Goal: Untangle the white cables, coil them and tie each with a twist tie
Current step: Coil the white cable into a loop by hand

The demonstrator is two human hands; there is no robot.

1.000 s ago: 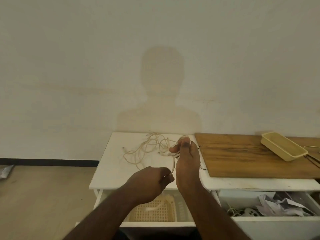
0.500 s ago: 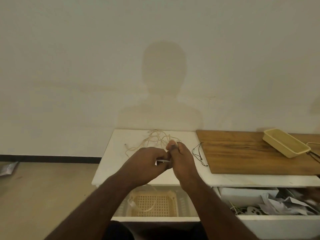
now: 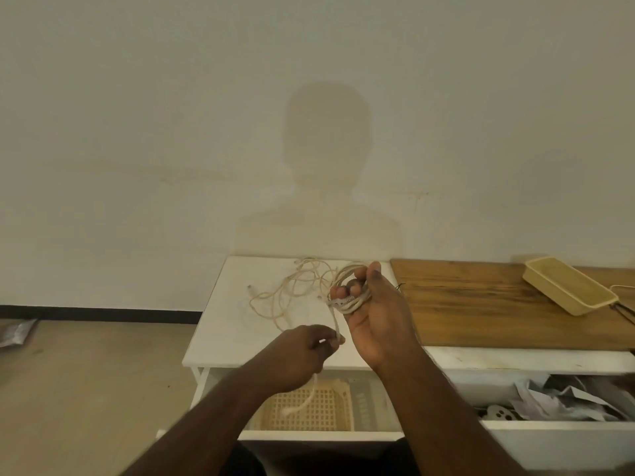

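Note:
My right hand point(image 3: 376, 317) is raised above the white cabinet top point(image 3: 220, 341), palm towards me, with several loops of white cable point(image 3: 347, 300) wound round its curled fingers. A strand runs down from that coil to my left hand point(image 3: 302, 352), which pinches it in a fist; the loose tail point(image 3: 299, 405) hangs below over the open drawer. More tangled white cable point(image 3: 292, 290) lies loose on the cabinet top behind my hands. A thin black twist tie point(image 3: 398, 287) peeks out beside my right hand, mostly hidden.
A wooden board point(image 3: 481, 304) lies on the right with a beige tray point(image 3: 568, 290) on it. Below, an open drawer holds a beige lattice basket point(image 3: 312, 410); a second open drawer point(image 3: 563, 400) on the right holds crumpled paper. A plain wall stands behind.
My hands were together at the coil half a second ago. Now the left hand has drawn back and down along the strand, and the right hand has lifted with the loops on its fingers.

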